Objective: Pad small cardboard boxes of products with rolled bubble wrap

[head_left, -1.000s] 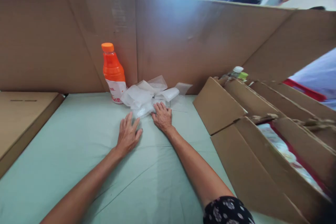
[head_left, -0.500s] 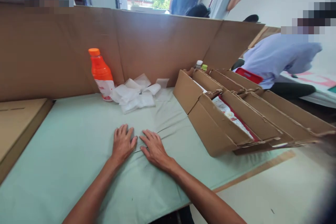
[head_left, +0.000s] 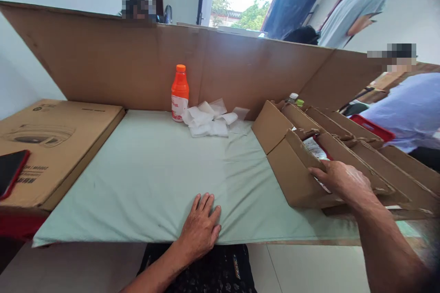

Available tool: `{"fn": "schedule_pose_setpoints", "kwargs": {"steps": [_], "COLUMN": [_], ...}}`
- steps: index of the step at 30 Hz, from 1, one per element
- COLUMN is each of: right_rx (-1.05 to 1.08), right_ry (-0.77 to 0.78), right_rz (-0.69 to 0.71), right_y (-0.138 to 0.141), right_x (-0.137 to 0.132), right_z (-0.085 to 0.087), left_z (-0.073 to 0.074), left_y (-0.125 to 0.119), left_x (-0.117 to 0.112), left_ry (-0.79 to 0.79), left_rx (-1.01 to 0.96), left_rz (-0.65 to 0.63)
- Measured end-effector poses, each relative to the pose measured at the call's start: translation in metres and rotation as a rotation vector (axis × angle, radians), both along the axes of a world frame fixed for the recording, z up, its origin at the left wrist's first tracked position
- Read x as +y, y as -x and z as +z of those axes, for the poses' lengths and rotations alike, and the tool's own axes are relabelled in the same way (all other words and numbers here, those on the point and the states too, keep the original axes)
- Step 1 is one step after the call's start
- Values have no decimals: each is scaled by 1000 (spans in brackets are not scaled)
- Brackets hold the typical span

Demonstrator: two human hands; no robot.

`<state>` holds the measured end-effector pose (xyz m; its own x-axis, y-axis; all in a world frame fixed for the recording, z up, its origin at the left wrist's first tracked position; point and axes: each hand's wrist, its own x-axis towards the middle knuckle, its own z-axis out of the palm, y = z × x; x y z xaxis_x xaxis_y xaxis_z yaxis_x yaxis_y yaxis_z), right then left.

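My left hand [head_left: 201, 224] lies flat and open on the pale green cloth [head_left: 154, 169] at its near edge, fingers together and stretched out. Over on the right, my right hand [head_left: 340, 179] reaches into the open cardboard box [head_left: 292, 174], its fingers going over the box's front wall towards packets with red edging inside; the fingertips are hidden. At the back of the cloth an orange bottle [head_left: 179, 94] stands upright beside a heap of clear plastic bags [head_left: 209, 119].
A tall cardboard screen [head_left: 137, 64] closes off the back. A flat printed carton [head_left: 51, 142] lies at the left with a dark phone [head_left: 12, 169] on it. A person in a light blue top [head_left: 409, 110] sits at the right; others stand behind.
Both hands have drawn back from the plastic bags. The left now rests at the cloth's near edge, and the right has swung over to the cardboard box. The view has pulled back.
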<state>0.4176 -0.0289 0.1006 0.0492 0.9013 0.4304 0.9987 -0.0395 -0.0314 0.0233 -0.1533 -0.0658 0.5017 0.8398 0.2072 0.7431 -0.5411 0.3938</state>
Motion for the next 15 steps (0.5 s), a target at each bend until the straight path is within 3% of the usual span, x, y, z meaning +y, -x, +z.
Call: {"fn": "schedule_pose_setpoints", "kwargs": {"steps": [3, 6, 10, 15], "right_rx": [-109, -148, -163, -82], "right_ry": [167, 176, 213, 179], "right_rz": [-15, 132, 418, 820], "right_y": [28, 76, 151, 233], "right_x": [3, -2, -14, -39], "right_z": [6, 18, 32, 43], "left_z": [-4, -5, 3, 16], "left_y": [14, 41, 83, 116], "left_x": [-14, -24, -17, 9], "left_ry": [83, 216, 276, 130], "left_rx": [-146, -329, -576, -772], "left_rz": [-26, -14, 233, 475]}}
